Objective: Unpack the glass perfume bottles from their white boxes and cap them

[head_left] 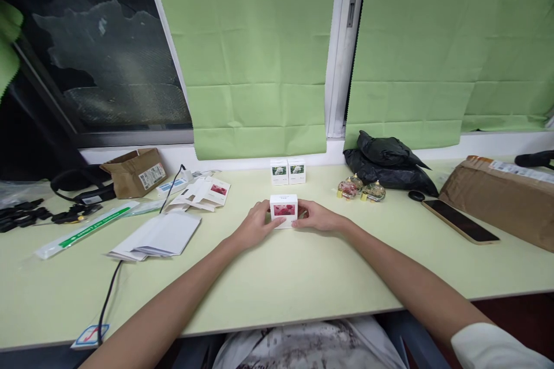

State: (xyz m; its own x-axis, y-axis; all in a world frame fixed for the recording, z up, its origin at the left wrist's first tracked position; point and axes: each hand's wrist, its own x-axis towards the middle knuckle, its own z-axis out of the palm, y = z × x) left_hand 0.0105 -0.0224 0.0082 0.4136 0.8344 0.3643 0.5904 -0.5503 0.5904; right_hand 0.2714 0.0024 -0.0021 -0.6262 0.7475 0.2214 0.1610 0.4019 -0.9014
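Two hands hold one small white box in the head view, the only one there is: the left hand (255, 225) at one side, the right hand (319, 216) at the other. The small white box (284, 211) is upright at the middle of the table (294, 282), its red-flower picture facing the person; it seems to rest on the surface, though the base is partly covered by the thumbs. The left fingers lie along its left side with the thumb across the lower front, and the right fingers bend around the right side with the thumb at the lower corner, so the gap in each hand is narrow and filled by the carton. It looks like thin, smooth card: probably light, a little slippery, stiff at the edges and easier to dent on the flat panels. The side walls near the vertical corners look the best place to hold, with even, gentle pressure. Beyond it, against the wall, a pair of white-flower boxes (279, 172) stands side by side. To the left lie flattened cartons (212, 191) and folded white card (158, 235); to the right are glassy ornaments (348, 188), a black plastic bag (385, 170) and a phone (461, 221).
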